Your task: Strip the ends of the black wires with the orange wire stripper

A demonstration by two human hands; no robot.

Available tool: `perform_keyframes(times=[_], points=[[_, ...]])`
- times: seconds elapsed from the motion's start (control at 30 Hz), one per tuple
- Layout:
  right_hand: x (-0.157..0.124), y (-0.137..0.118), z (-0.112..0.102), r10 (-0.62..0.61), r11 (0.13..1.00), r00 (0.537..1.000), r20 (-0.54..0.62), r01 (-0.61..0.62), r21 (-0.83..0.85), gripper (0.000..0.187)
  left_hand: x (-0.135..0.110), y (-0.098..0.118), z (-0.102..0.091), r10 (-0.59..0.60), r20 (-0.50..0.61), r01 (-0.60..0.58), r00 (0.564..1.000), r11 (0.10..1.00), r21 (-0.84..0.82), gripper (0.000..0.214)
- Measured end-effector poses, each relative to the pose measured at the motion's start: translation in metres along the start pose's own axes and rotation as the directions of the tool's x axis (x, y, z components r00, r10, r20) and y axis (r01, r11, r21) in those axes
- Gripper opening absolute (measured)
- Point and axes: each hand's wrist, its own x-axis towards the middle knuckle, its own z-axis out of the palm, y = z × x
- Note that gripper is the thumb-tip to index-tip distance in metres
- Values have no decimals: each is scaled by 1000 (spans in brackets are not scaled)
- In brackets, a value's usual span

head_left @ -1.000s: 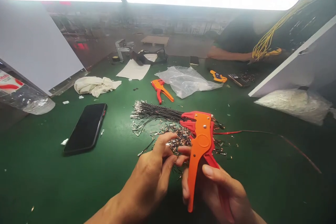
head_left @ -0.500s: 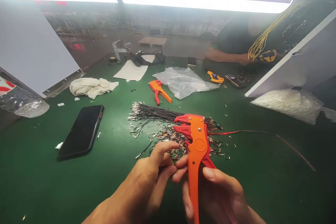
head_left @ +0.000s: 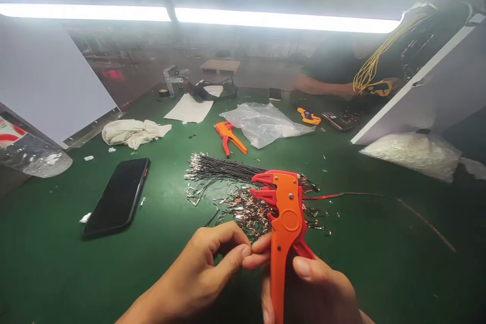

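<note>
My right hand is closed round the handles of an orange and red wire stripper, held upright with its jaws pointing left. The thumb and forefinger of my left hand pinch together against my right fingertips; whatever lies between them is too small or hidden to make out. Just beyond the hands lies a heap of short black wire pieces with copper ends, partly behind the tool. A bundle of black wires with metal terminals lies behind that heap. Right of the stripper, a thin red strand trails over the green table.
A black phone lies left, near a white cloth. Farther back are another orange wire stripper, a clear plastic bag and a yellow stripper. A filled bag sits right. Opposite, a co-worker's arm holds a tool near yellow wires.
My left forefinger, raised before, has come down to my thumb in a pinch at the right fingertips. The view has tilted slightly upward; the stripper stays in my right hand.
</note>
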Motion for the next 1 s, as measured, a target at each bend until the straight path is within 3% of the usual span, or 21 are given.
perform_keyframes(times=[0.13, 0.3, 0.43, 0.63, 0.83, 0.93, 1.0], points=[[-1, 1, 2, -11, 1000, 1000, 15, 11, -1, 38, 1, 1, -2, -61, 28, 64, 998, 987, -144, 31], [-3, -2, 3, 32, 999, 997, 65, -32, -5, 36, 0, -2, -5, -84, 167, 137, 982, 931, -338, 44], [-3, -5, 5, 40, 998, 997, 67, -37, -41, 36, 0, -4, -6, -87, 199, 159, 976, 910, -383, 40], [-4, -3, 7, 18, 999, 999, 27, -17, -39, 35, -1, 4, -7, -13, 64, 27, 998, 974, -223, 26], [-5, -4, 5, 46, 999, 996, 73, -45, -19, 36, 0, 8, -8, 18, 29, -15, 999, 995, -102, 21], [-4, -3, 4, 52, 999, 996, 76, -53, 7, 40, -1, 9, -8, 64, -117, -63, 991, 998, 10, 21], [-3, -1, 3, 53, 999, 996, 71, -52, -10, 43, -4, 9, -7, 120, -256, -101, 959, 991, 87, 23]])
